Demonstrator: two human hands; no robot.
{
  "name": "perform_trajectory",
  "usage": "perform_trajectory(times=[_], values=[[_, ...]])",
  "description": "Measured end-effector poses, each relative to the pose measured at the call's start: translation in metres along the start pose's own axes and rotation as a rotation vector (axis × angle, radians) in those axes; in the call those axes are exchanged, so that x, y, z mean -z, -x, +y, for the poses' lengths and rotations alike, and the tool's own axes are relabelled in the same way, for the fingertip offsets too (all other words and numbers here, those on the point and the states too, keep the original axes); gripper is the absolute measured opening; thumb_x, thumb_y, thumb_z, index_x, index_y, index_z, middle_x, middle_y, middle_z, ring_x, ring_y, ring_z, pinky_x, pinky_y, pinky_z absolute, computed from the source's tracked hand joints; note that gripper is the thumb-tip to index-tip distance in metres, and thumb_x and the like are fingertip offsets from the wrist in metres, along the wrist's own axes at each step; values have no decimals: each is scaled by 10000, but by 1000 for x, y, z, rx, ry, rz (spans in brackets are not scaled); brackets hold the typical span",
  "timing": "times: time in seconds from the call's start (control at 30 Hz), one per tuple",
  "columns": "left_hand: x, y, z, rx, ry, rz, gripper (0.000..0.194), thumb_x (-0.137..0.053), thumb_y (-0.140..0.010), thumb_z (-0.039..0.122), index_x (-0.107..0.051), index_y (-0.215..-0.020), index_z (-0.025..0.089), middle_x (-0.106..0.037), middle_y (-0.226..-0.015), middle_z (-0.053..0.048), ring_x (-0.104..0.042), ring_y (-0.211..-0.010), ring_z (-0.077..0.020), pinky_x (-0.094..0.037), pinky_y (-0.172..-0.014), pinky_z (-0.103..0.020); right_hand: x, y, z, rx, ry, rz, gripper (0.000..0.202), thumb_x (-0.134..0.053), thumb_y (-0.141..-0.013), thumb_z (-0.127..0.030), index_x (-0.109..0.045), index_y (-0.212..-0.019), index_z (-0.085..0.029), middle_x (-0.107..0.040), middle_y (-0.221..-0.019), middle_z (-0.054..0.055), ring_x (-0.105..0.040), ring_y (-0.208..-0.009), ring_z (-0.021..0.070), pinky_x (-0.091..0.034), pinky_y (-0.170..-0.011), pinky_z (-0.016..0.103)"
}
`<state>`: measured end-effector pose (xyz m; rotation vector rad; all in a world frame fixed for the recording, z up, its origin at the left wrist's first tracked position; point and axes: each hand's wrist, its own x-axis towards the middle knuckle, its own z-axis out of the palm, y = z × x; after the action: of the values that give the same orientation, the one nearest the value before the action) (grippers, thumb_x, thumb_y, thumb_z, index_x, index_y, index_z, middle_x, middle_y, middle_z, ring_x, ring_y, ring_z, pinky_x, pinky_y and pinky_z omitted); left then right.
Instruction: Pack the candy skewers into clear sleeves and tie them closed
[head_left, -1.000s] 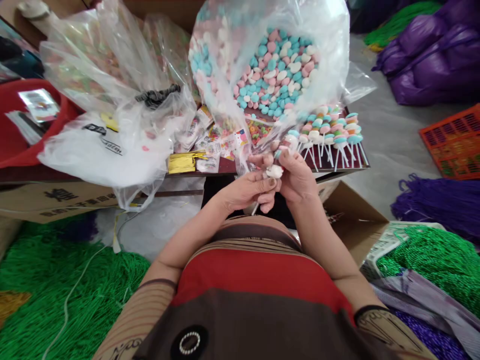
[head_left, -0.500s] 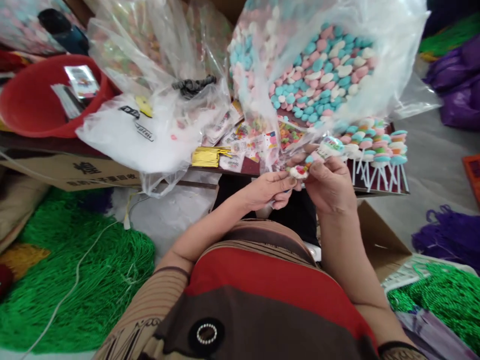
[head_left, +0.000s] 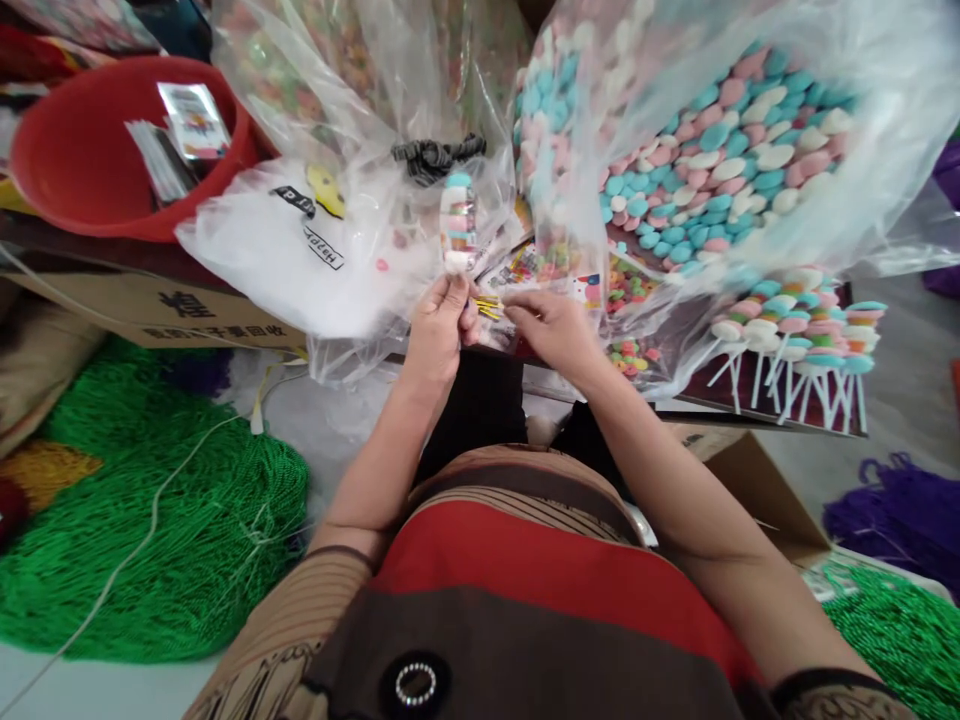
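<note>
Upright in my left hand [head_left: 444, 318] is a wrapped candy skewer [head_left: 458, 222], its pastel candies inside clear wrapping; my fingers pinch its lower end. Beside it lie yellow twist ties [head_left: 487, 306], partly hidden by my left hand. My right hand [head_left: 546, 325] is over the table edge just right of the ties, thumb and fingertips close together near their ends. Whether a tie is between those fingertips is too small to tell. Candy skewers on white sticks [head_left: 806, 325] lie in a pile at the table's right end.
A large clear bag of pastel candies [head_left: 720, 150] fills the back right. A white plastic bag [head_left: 300, 250] lies left of my hands, beside a red basin [head_left: 75, 150] holding packets. Green strands [head_left: 150, 520] cover the floor at left. An open cardboard box [head_left: 765, 500] stands below right.
My hands have parted. The left has moved left and up with the skewer, now wrapped and held upright; the right has moved left to the ties. The view has shifted slightly.
</note>
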<state>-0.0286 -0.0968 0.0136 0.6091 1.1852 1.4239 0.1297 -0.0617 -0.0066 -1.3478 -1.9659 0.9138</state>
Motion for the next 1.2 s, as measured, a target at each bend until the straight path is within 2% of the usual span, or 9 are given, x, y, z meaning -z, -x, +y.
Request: perform_trajectory(times=[0.07,0.17,0.37,0.47,0.67,0.77,0.87,0.97,1.2], values=[[5,-4,3,20,44,71,364,-725,-904,466,-564,-715,199,-410,-502,84,-371,-386,-39,-298,-376,-177,-17,-8,-2,4,262,-61,189,-614,-927,-260,-775,-989,-181,-777,-1030,111,-689,-977,255,-513,-871,382],[11,-6,-1,44,48,97,366,-729,-902,462,-567,-714,194,-423,-492,84,-369,-372,-30,-278,-355,-166,-33,-14,-7,-9,517,-78,206,-583,-943,-248,-768,-994,-172,-751,-1080,161,-661,-994,284,-478,-803,369],[19,-11,-12,55,6,-4,353,-703,-913,479,-570,-758,191,-556,-547,70,-448,-374,-27,-265,-356,-161,-27,-20,-4,-27,615,-139,336,-443,-1012,-255,-770,-1018,-175,-756,-1061,161,-665,-933,278,-440,-738,357],[21,-12,-14,47,-27,-8,353,-693,-916,489,-565,-769,194,-594,-575,61,-467,-377,-30,-258,-356,-164,-15,-22,4,-31,602,-145,315,-477,-992,-273,-781,-994,-191,-768,-1031,147,-664,-888,279,-446,-734,371],[22,-14,-19,13,-4,-20,332,-713,-908,461,-574,-763,196,-476,-482,89,-402,-364,-32,-269,-361,-162,13,-18,18,-45,473,-50,243,-555,-919,-243,-767,-819,-182,-765,-920,137,-653,-863,269,-450,-765,382],[20,-14,-20,-1,0,-24,340,-716,-906,463,-570,-757,194,-451,-464,94,-374,-350,-31,-246,-347,-162,21,-14,21,-88,299,19,209,-602,-864,-239,-716,-696,-188,-716,-731,75,-635,-770,227,-441,-735,350],[16,-13,-18,14,-15,-17,351,-711,-909,469,-561,-756,191,-435,-459,100,-353,-347,-28,-241,-344,-154,21,-13,24,-192,91,43,233,-612,-829,-259,-641,-607,-194,-623,-566,18,-598,-635,181,-434,-658,308],[12,-11,-17,31,-19,-11,346,-702,-921,454,-564,-754,184,-416,-455,104,-333,-348,-24,-247,-346,-146,17,-13,28,-286,-109,51,192,-590,-818,-268,-640,-646,-198,-643,-579,6,-592,-563,157,-452,-617,288],[3,-9,-18,35,48,3,289,-665,-964,335,-587,-738,172,-399,-454,101,-325,-359,-24,-236,-346,-147,10,-14,27,-170,-10,202,182,-558,-827,-263,-647,-681,-200,-575,-588,-13,-545,-647,162,-405,-663,294]])
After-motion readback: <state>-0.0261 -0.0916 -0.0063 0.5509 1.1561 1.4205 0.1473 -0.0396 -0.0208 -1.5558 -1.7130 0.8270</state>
